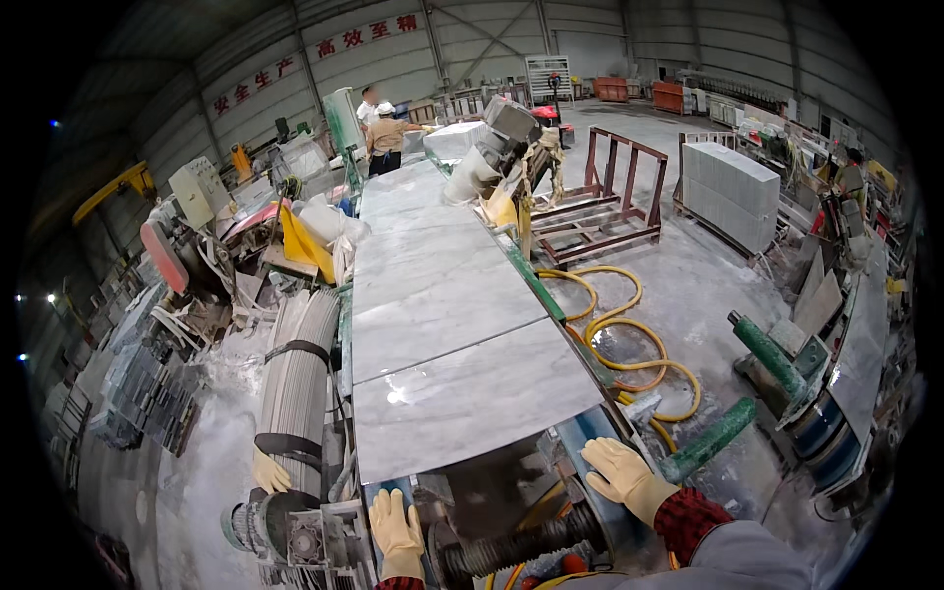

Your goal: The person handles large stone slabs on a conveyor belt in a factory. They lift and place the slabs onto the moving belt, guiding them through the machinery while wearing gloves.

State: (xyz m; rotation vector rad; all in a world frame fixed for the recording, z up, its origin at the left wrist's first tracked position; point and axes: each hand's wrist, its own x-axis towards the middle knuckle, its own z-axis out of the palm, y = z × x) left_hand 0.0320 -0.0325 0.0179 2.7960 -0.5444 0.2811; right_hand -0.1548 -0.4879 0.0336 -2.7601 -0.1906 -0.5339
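Note:
Both hands wear cream rubber gloves. My left hand (396, 536) is open, its fingers stretched forward and resting on the blue edge of the machine frame, just short of the near slab's left corner. On the other side of the frame, my right hand (627, 477) lies open and flat on the blue rail (590, 429), near the slab's right corner. Neither hand holds anything. Ahead of them a pale grey-veined stone slab (472, 408) lies flat on the conveyor line, with another slab (442, 295) beyond a narrow seam. Below sits a dark ribbed roller (531, 546).
Left stands a strapped grey bundle (300, 379) with a cream glove (270, 470) on it, beside a motor (251, 526). Yellow hose (639, 324) coils on the floor at right, near a green post (713, 438) and red-brown rack (615, 197). Two people (385, 138) stand at the far end.

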